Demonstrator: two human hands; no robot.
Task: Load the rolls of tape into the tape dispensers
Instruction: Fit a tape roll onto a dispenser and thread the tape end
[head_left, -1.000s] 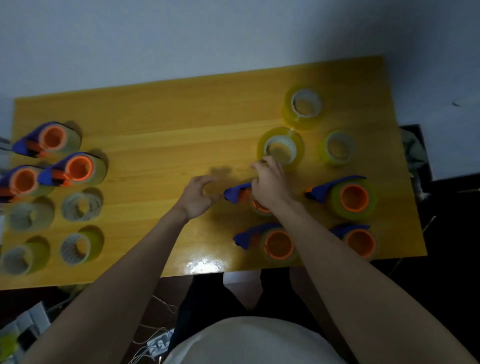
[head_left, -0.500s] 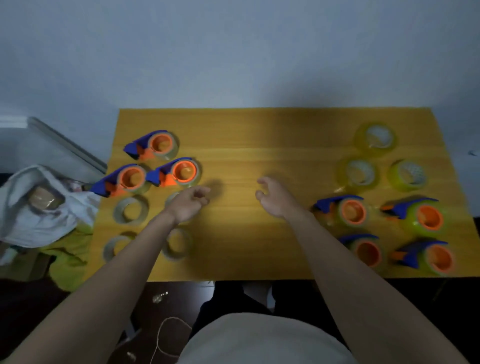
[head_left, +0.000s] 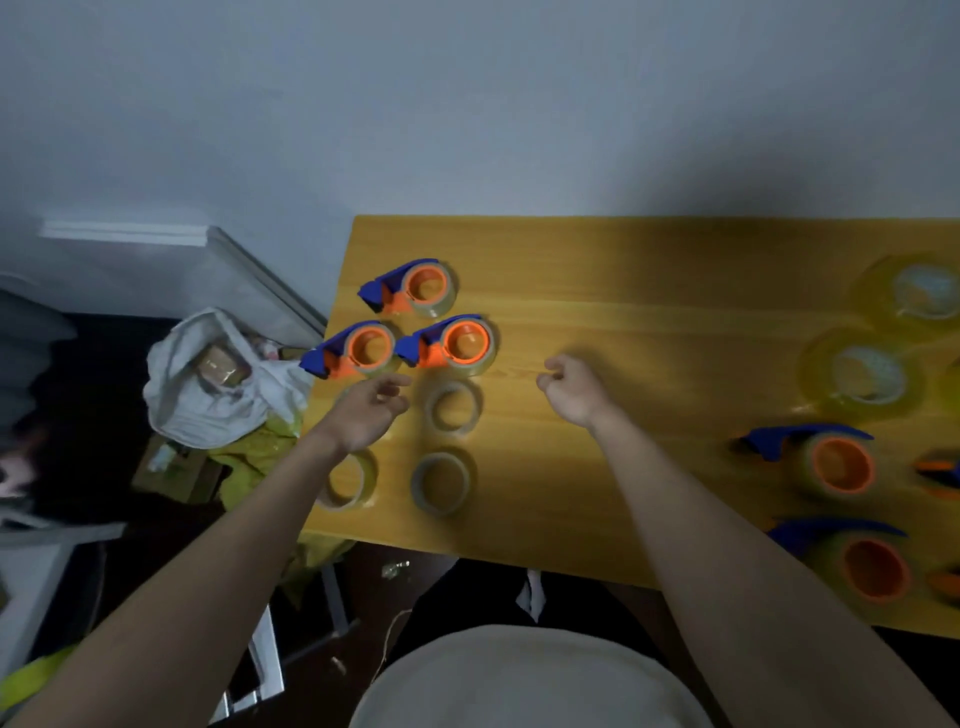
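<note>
The left hand (head_left: 370, 410) is hovering with loosely spread fingers, gripping nothing, over the left-of-centre cluster of bare tape rolls (head_left: 451, 406); three are showing and a fourth may be hiding beneath it. The right hand (head_left: 571, 387), loosely curled and empty, is floating mid-frame over the wooden table (head_left: 649, 291). Picking a roll cleanly probably means pinching its rim. Three blue-and-orange tape dispensers (head_left: 451, 342) are sitting just above those rolls, at least two more dispensers (head_left: 831, 460) lower right, and two clear yellowish rolls (head_left: 865, 374) upper right.

Tape rolls (head_left: 451, 406) — dispensers (head_left: 448, 344) — table (head_left: 649, 291)
</note>
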